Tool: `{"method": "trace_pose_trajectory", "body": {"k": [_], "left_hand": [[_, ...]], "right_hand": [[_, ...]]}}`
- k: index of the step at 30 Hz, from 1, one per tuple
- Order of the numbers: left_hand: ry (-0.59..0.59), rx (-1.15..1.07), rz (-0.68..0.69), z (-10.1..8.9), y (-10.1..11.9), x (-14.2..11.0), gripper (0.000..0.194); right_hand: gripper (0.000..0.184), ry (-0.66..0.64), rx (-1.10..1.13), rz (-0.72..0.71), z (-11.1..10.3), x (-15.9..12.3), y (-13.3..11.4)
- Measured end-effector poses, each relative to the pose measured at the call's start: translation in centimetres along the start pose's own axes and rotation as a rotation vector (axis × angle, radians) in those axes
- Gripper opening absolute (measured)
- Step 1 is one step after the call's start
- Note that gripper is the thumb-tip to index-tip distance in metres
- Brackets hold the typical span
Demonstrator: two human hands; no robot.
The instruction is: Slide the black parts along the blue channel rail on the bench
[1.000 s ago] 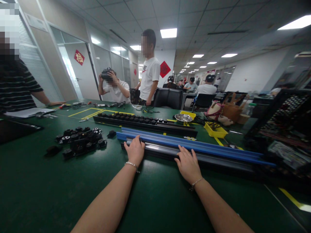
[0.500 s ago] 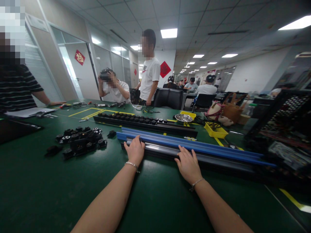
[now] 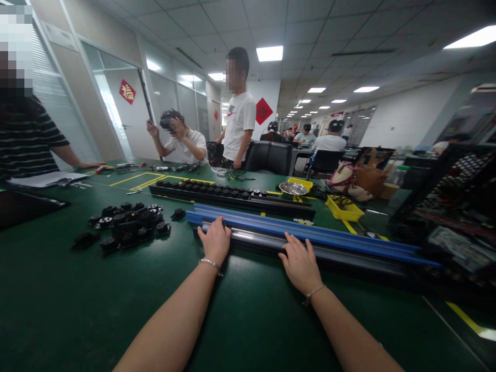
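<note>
My left hand [image 3: 215, 241] rests on the left end of a long black channel-shaped rail [image 3: 256, 240], its fingers spread over the edge. Further right along the same rail lies my right hand [image 3: 301, 261], fingers apart and touching its top. Neither hand is wrapped around anything. Just behind the black rail, a long blue rail [image 3: 310, 230] runs alongside it. To the left of my left hand is a heap of small black parts [image 3: 129, 227], and a single black part [image 3: 178, 214] sits near the blue rail's end.
Beyond the blue rail, a black rail [image 3: 232, 200] carries a row of small black parts. A metal dish [image 3: 293, 188] and a yellow tray [image 3: 344, 207] stand behind. At right is a black mesh rack [image 3: 457, 191]. Several people are around the green table [image 3: 96, 310] and beyond.
My hands and the rails have not moved. Across the table, the seated person with the headset has taken one hand off it and holds that hand out to the side.
</note>
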State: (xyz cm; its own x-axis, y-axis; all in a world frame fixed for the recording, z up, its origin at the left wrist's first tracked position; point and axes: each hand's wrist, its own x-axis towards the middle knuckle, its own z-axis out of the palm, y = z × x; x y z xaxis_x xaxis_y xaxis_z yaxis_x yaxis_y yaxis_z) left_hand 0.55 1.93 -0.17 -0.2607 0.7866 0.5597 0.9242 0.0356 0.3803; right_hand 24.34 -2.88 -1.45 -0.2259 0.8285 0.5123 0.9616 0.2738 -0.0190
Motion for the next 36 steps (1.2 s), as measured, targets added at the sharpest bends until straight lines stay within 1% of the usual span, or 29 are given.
{"method": "trace_pose_trajectory", "body": {"k": [12, 21, 24, 28, 36], "left_hand": [[0.006, -0.001, 0.0, 0.2, -0.1, 0.0, 0.041], [-0.029, 0.024, -0.02, 0.1, 0.0, 0.0, 0.041], [-0.023, 0.026, -0.016, 0.2, -0.1, 0.0, 0.04], [-0.005, 0.02, -0.021, 0.2, -0.4, 0.1, 0.04], [0.011, 0.023, -0.075, 0.0, -1.5, 0.7, 0.039]], "right_hand": [[0.017, -0.001, 0.011, -0.001, 0.1, 0.0, 0.1], [0.018, 0.005, 0.018, -0.002, 0.1, 0.0, 0.1], [0.019, 0.002, 0.014, -0.001, 0.2, 0.0, 0.1], [0.02, 0.002, 0.006, -0.004, 0.3, 0.0, 0.1], [0.02, 0.015, -0.001, -0.013, 0.3, -0.1, 0.1]]}}
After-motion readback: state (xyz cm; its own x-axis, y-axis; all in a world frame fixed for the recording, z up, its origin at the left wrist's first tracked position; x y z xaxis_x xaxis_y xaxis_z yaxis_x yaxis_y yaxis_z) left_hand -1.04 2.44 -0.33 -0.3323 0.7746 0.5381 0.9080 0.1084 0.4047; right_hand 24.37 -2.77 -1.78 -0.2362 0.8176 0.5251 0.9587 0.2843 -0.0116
